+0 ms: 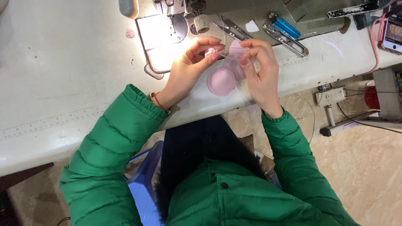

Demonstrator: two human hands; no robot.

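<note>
White sewing table (63,75) runs under a lit sewing machine (167,29). At its front edge the left hand (190,69) pinches a small gathered pink fabric piece (210,51) between thumb and fingertips, while the right hand (261,69) pinches a thin thread (230,57) drawn taut from it. Round pink fabric discs (221,81) hang just below, between both hands. Thread snips (232,28) and a blue lighter (284,26) lie beyond.

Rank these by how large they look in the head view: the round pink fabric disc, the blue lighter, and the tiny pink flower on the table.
1. Round pink fabric disc.
2. Blue lighter, long but clearly narrower.
3. Tiny pink flower, smallest by far.
</note>
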